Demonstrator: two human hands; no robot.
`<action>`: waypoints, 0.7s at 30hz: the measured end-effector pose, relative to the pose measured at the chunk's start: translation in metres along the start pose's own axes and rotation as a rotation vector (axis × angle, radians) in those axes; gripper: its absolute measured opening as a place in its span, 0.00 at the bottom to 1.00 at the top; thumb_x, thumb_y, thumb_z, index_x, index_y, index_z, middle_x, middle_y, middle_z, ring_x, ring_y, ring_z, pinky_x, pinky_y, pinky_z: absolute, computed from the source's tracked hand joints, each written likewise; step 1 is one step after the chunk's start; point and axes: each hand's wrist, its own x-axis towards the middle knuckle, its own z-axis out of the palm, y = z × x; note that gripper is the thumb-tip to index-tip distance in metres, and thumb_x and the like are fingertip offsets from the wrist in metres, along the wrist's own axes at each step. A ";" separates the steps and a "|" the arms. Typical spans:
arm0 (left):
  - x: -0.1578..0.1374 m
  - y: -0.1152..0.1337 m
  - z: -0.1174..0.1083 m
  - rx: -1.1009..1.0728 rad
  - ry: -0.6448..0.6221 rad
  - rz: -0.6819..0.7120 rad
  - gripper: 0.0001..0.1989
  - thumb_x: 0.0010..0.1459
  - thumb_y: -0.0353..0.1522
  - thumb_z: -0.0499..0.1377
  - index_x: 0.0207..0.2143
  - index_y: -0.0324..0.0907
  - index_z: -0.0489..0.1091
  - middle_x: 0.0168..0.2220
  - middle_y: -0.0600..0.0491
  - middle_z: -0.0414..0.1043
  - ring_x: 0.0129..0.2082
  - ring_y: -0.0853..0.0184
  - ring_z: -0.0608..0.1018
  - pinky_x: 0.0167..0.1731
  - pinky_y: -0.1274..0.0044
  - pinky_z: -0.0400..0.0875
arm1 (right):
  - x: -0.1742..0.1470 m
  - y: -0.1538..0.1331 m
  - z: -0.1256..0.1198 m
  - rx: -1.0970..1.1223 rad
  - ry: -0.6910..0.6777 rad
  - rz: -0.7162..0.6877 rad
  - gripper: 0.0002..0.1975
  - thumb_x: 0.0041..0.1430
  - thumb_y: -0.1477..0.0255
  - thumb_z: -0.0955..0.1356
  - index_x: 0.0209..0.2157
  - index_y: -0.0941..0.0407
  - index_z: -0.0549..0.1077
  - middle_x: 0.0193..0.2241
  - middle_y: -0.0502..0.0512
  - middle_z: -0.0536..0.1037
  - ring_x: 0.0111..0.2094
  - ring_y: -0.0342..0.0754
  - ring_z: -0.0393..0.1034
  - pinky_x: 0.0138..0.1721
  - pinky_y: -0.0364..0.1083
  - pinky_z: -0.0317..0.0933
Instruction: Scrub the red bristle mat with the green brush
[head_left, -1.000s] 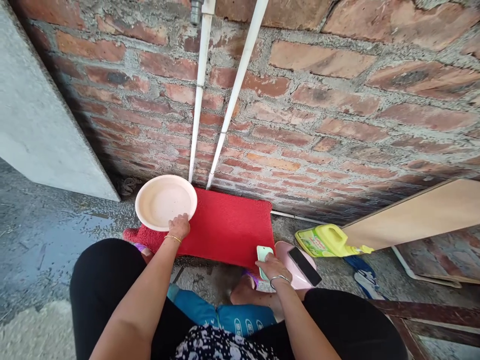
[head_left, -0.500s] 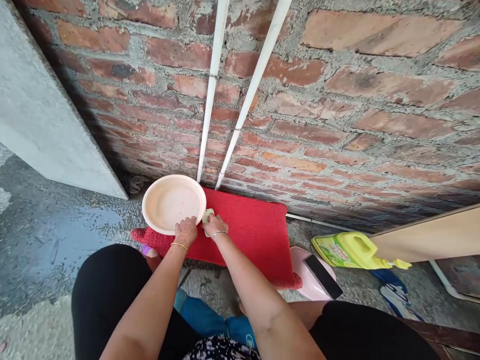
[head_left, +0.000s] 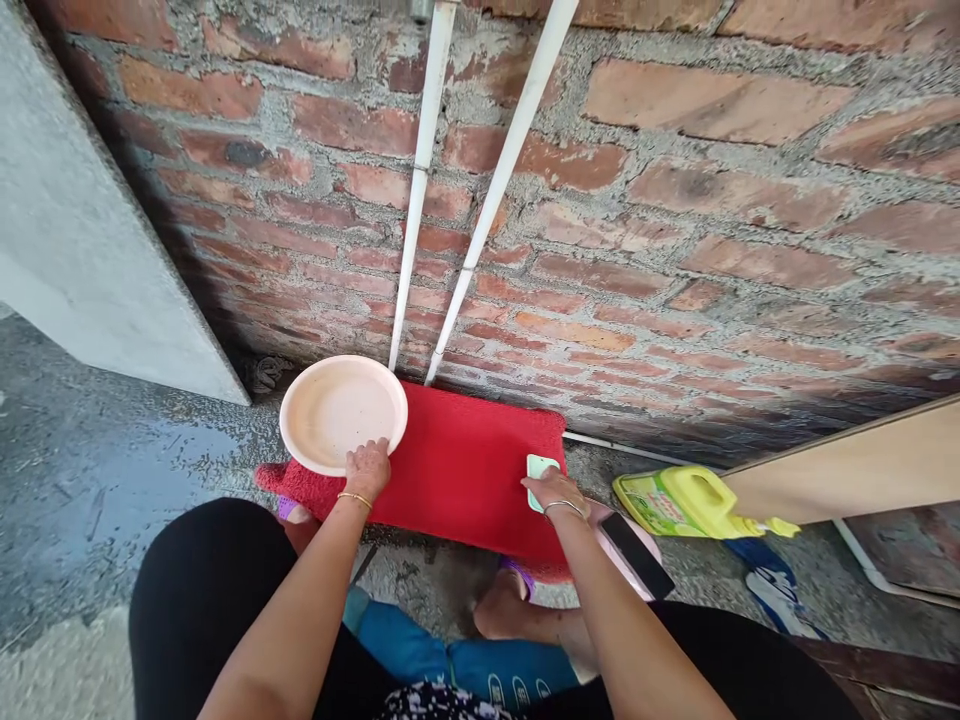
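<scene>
A red textile, perhaps a mat [head_left: 465, 470], is spread low in front of the brick wall. On its left end rests a pale pink basin [head_left: 337, 405], whose inside looks bare. My left hand [head_left: 368, 468] grips the basin's near right rim, fingers curled over the edge. Toward the mat's right end, my right hand [head_left: 556, 489] is closed on a flat, pale green scrub brush [head_left: 538, 468]; its underside is hidden against the red cloth.
A black phone [head_left: 637, 555] lies on a pink lid-like plate [head_left: 652, 535] at right. Beyond it are a yellow detergent jug [head_left: 679, 500] and a blue-white pouch [head_left: 787, 590]. White pipes [head_left: 480, 230] climb the wall; a grey slab [head_left: 112, 230] leans at left. The floor [head_left: 142, 480] is wet.
My right hand has slid the green brush from beside the basin to the mat's right end. My left hand stays on the basin rim. A foot in purple footwear now shows below the mat.
</scene>
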 end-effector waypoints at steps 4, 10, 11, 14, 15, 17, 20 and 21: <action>-0.001 0.000 -0.001 0.003 0.000 -0.002 0.18 0.60 0.29 0.44 0.51 0.43 0.62 0.47 0.42 0.69 0.47 0.58 0.73 0.45 0.66 0.64 | -0.016 -0.050 -0.004 0.083 -0.052 -0.072 0.25 0.53 0.55 0.65 0.49 0.54 0.67 0.46 0.63 0.71 0.46 0.54 0.69 0.41 0.49 0.60; 0.000 0.002 -0.001 0.001 0.002 -0.009 0.18 0.60 0.30 0.46 0.52 0.44 0.62 0.47 0.42 0.69 0.47 0.57 0.73 0.46 0.65 0.63 | -0.057 -0.178 0.004 0.075 -0.081 -0.358 0.22 0.52 0.60 0.66 0.49 0.52 0.67 0.48 0.60 0.69 0.47 0.53 0.68 0.45 0.49 0.58; 0.001 0.002 0.000 -0.005 0.000 -0.013 0.18 0.60 0.30 0.46 0.52 0.44 0.63 0.47 0.42 0.69 0.47 0.57 0.73 0.46 0.65 0.63 | -0.060 -0.192 0.007 0.063 -0.074 -0.402 0.22 0.52 0.60 0.66 0.49 0.52 0.67 0.48 0.59 0.69 0.48 0.53 0.67 0.46 0.49 0.58; 0.004 0.002 0.002 -0.020 0.001 -0.012 0.18 0.60 0.30 0.46 0.52 0.43 0.63 0.46 0.42 0.69 0.47 0.56 0.73 0.46 0.63 0.64 | -0.062 -0.209 0.012 0.020 -0.038 -0.488 0.21 0.53 0.60 0.65 0.48 0.52 0.68 0.49 0.60 0.69 0.50 0.54 0.65 0.49 0.50 0.55; 0.005 0.002 0.003 -0.023 0.003 -0.010 0.18 0.60 0.30 0.46 0.51 0.43 0.63 0.46 0.41 0.69 0.46 0.56 0.73 0.46 0.63 0.64 | -0.059 -0.207 0.012 0.001 -0.028 -0.495 0.21 0.53 0.61 0.66 0.48 0.52 0.68 0.49 0.60 0.69 0.51 0.54 0.65 0.49 0.50 0.54; 0.006 0.001 0.004 -0.027 0.009 -0.006 0.18 0.60 0.30 0.46 0.51 0.42 0.64 0.46 0.41 0.69 0.46 0.55 0.73 0.45 0.63 0.64 | -0.050 -0.192 0.009 -0.032 -0.013 -0.469 0.21 0.53 0.62 0.66 0.49 0.52 0.68 0.49 0.60 0.69 0.50 0.54 0.65 0.48 0.50 0.54; 0.005 0.001 0.005 -0.025 0.026 -0.007 0.18 0.60 0.29 0.45 0.50 0.42 0.64 0.45 0.41 0.70 0.46 0.56 0.73 0.44 0.64 0.65 | -0.030 -0.147 0.002 -0.039 -0.013 -0.343 0.22 0.54 0.60 0.65 0.50 0.53 0.67 0.48 0.61 0.69 0.49 0.53 0.66 0.47 0.49 0.56; 0.004 0.001 0.005 -0.021 0.035 -0.005 0.18 0.60 0.29 0.44 0.50 0.42 0.64 0.45 0.41 0.70 0.45 0.56 0.73 0.44 0.64 0.65 | -0.023 -0.127 -0.001 -0.030 -0.019 -0.282 0.23 0.54 0.60 0.65 0.50 0.53 0.66 0.48 0.62 0.69 0.49 0.53 0.67 0.46 0.49 0.56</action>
